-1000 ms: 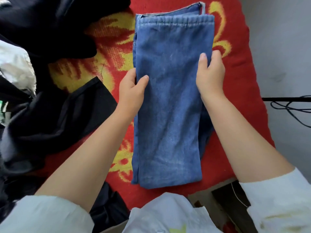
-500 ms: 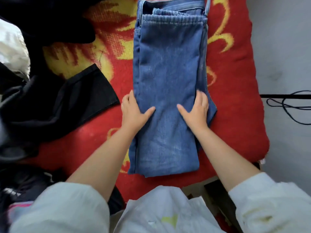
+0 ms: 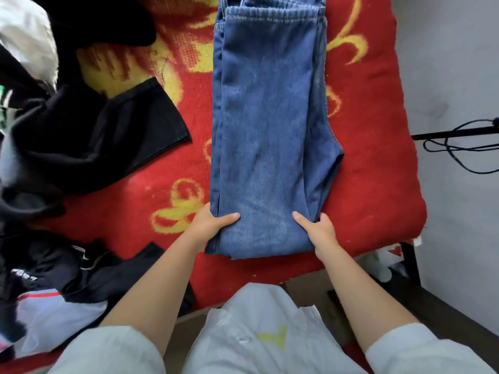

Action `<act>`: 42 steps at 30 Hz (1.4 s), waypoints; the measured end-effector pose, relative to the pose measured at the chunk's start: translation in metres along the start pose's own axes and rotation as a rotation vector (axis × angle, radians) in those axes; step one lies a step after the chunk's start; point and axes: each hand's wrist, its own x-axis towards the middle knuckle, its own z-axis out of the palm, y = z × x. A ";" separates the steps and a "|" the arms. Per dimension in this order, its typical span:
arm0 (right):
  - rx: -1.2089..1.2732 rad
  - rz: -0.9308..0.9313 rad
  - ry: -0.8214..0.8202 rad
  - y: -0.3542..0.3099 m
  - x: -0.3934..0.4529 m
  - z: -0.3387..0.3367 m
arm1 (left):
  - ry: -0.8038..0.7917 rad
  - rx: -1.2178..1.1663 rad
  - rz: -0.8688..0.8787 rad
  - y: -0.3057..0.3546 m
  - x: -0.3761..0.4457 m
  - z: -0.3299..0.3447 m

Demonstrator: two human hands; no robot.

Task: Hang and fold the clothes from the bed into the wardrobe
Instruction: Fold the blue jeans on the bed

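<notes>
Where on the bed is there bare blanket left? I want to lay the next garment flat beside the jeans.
Bare red blanket runs between the jeans and the bed's right edge. A smaller patch lies between the jeans and the black garment. The left side is crowded with the dark clothes pile. Left hand and right hand grip the jeans' near end.

A bed covered by a red fleece blanket with yellow swirl patterns (image 3: 372,130) carries everything. A pair of blue denim jeans, folded lengthwise into a long strip (image 3: 270,130), lies flat on its right half. Left of the jeans sits a heap of black garments (image 3: 89,141), one flat black edge reaching toward them without touching. A white cloth (image 3: 29,39) lies at the far left corner.
</notes>
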 end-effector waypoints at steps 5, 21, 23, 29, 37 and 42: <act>0.061 -0.004 -0.456 -0.029 0.000 -0.032 | 0.013 -0.043 -0.010 0.009 -0.013 0.000; 0.349 0.284 -0.538 0.006 -0.082 -0.050 | -0.360 -0.184 -0.321 -0.004 -0.094 -0.024; 0.296 0.271 -0.443 -0.031 -0.080 -0.050 | -0.317 -0.172 -0.236 0.036 -0.092 -0.019; 0.792 -0.048 -0.334 -0.135 -0.052 -0.022 | -0.123 -0.230 0.003 0.167 -0.039 -0.018; -0.454 -0.972 0.226 -0.147 -0.015 0.005 | 0.403 0.524 0.323 0.134 0.019 0.010; -1.040 -1.090 0.110 -0.145 0.005 0.027 | 0.490 0.391 0.397 0.117 0.031 0.012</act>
